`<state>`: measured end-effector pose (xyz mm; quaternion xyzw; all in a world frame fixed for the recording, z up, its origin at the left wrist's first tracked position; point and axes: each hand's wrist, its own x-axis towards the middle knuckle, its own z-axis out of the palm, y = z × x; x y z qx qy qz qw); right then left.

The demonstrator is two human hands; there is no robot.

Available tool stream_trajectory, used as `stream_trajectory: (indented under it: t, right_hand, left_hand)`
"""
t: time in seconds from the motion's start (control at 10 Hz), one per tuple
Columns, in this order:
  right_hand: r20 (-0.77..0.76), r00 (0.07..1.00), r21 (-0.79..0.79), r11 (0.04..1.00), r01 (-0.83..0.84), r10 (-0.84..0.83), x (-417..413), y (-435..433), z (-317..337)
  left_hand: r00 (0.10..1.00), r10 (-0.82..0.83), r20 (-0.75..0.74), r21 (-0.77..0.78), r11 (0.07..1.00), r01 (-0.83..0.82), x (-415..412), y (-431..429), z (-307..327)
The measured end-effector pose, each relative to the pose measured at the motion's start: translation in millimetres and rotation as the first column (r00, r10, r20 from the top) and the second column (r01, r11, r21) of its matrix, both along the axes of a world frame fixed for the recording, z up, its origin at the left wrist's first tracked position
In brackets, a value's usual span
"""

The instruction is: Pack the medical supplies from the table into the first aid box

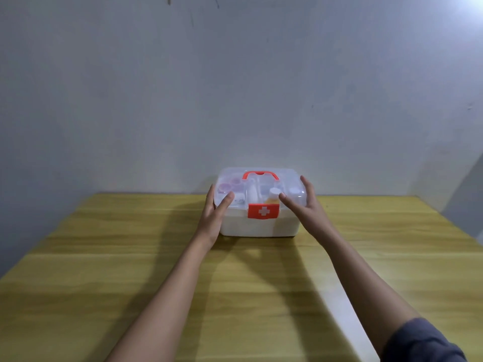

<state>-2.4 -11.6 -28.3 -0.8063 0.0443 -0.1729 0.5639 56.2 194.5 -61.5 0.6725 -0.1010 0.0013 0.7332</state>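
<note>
Worktop (104, 257): yellow wood-grain surface running to a grey wall at 12 o'clock. No loose supplies show on it anywhere in view.

First aid box (258, 223): stands at the far middle of the worktop, near the wall, dead ahead at 12 o'clock from the person. White base, long axis running from 9 to 3 o'clock, front face toward the camera.

Lid (290, 180): clear plastic and down on the base. Small bottles and jars show dimly through it, among them one with yellow contents near the middle; I cannot tell them apart more finely.

Handle (260, 175): red, folded flat on top of the lid.

Latch (263, 211): red tab with a white cross, at the centre of the front edge. It looks down over the base, though whether it has clicked home cannot be told.

Left hand (215, 212): spread flat against the box's 9 o'clock end, fingers extended, thumb on the lid's front corner. Nothing is gripped.

Right hand (304, 205): likewise spread at the 3 o'clock end, fingers up beside the lid, thumb reaching toward the latch. It has hold of nothing.

Key relation: the box sits between the two hands, each about equally near its own short end, so a press down or a two-handed lift along the long axis is what the pose suits.

Progress, as a judgement: packing appears finished; securing the lid is what remains.
</note>
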Motion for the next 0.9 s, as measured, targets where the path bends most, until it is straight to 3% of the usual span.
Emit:
stream_trajectory:
  t: [0.3, 0.6, 0.7, 0.8, 0.9]
  right_hand:
    - [-0.039, 0.998, -0.026, 0.999, -0.044, 0.043, 30, -11, 5]
    - [-0.059, 0.997, 0.002, 0.999, -0.046, 0.046, 45, -15, 5]
    - [-0.057, 0.998, 0.052, 0.999, -0.001, 0.004, 43, -11, 2]
    - [-0.088, 0.996, 0.111, 0.994, 0.015, -0.005, 37, -9, -3]
    - [-0.155, 0.988, 0.094, 0.995, 0.027, -0.013, 14, -12, -22]
  left_hand:
    - [1.0, 0.008, -0.01, 0.036, 0.999, -0.008, 27, -8, 4]
    - [0.991, -0.06, -0.117, 0.047, 0.997, 0.066, 44, -1, 9]
    - [0.989, -0.047, -0.137, 0.138, 0.988, 0.066, 36, -1, 17]
    - [0.984, 0.023, -0.175, 0.333, 0.942, 0.037, 25, 0, 14]
    - [0.981, 0.039, -0.189, 0.531, 0.845, 0.068, -8, 10, 1]
